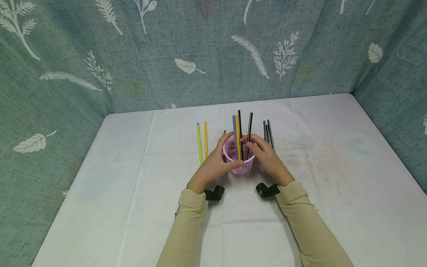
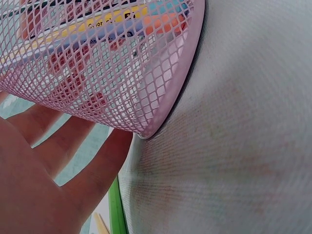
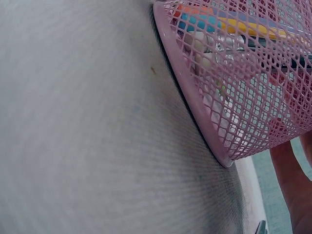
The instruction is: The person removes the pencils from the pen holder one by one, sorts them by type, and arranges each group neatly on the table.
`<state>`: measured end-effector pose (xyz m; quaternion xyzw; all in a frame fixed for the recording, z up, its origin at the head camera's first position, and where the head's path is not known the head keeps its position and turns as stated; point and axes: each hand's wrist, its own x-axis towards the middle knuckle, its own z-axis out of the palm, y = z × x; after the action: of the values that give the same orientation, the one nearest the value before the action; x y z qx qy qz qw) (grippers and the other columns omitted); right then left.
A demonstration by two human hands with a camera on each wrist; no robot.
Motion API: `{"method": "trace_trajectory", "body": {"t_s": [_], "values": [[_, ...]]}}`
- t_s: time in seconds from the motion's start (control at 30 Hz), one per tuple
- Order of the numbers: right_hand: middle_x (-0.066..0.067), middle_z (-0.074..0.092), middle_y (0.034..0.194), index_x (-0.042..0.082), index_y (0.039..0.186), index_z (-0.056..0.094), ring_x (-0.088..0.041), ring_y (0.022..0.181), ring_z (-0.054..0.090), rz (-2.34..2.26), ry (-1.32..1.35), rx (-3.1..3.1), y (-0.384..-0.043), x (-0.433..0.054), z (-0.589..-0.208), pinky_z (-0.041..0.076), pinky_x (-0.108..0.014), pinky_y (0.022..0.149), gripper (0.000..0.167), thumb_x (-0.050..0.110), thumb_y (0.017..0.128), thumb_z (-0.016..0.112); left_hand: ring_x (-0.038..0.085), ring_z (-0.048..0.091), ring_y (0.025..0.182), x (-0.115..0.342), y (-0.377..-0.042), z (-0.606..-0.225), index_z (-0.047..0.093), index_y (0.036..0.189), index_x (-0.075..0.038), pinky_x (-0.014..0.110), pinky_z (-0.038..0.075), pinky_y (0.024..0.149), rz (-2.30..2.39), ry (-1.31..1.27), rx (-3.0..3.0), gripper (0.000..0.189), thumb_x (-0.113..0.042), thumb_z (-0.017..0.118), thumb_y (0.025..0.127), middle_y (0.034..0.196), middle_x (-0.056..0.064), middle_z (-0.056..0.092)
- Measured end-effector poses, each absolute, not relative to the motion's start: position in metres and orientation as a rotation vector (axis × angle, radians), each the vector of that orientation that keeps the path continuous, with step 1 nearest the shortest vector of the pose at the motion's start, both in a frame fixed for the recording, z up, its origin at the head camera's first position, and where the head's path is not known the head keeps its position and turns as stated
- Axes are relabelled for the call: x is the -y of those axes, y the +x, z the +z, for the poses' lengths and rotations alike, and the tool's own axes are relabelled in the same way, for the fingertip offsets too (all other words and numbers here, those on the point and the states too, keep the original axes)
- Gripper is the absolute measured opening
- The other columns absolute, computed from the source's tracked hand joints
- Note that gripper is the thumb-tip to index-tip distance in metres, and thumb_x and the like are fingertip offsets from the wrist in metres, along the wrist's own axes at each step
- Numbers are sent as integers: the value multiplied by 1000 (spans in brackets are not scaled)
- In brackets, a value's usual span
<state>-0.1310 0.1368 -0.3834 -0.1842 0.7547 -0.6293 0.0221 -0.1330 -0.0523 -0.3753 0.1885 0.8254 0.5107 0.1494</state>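
Note:
A pink mesh pencil cup (image 1: 245,170) stands upright on the table, and my left hand (image 1: 215,163) grips its left side, thumb over the near rim. Inside lean a purple pencil (image 1: 234,128), a yellow pencil (image 1: 237,129) and two black pencils. My right hand (image 1: 268,157), at the cup's right rim, pinches the right-hand black pencil (image 1: 250,124) between thumb and fingers. Through the mesh, the left wrist view shows orange and blue ends (image 2: 165,22) at the cup's bottom. Pale pencil ends (image 3: 202,48) lie beside them in the right wrist view.
Left of the cup lie a lime-green pencil (image 1: 199,141) and a yellow pencil (image 1: 205,136). A green pencil tip (image 1: 224,132) shows behind my left hand. Several black pencils (image 1: 269,131) lie to the right. A patterned curtain (image 1: 213,74) hangs behind the white-covered table (image 1: 100,207).

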Motion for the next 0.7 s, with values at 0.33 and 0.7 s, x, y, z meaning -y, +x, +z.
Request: {"method": "trace_trajectory", "body": {"t_s": [0.33, 0.7], "values": [[-9, 50, 119, 2, 114, 51, -20, 112, 44, -1937, -552, -2343, -131, -136, -384, 32, -40, 95, 26, 16, 96, 39, 21, 50, 109, 55, -142, -396, 12, 137, -43, 38, 43, 84, 1446, 528, -2407, 90, -49, 70, 69, 129, 6, 42], [-6, 52, 116, 4, 112, 53, -19, 108, 44, -1952, -527, -2324, -134, -138, -391, 33, -39, 92, 24, 16, 95, 41, 19, 48, 112, 56, -146, -404, 13, 135, -46, 36, 43, 86, 1494, 571, -2385, 89, -51, 71, 68, 128, 2, 42]]}}
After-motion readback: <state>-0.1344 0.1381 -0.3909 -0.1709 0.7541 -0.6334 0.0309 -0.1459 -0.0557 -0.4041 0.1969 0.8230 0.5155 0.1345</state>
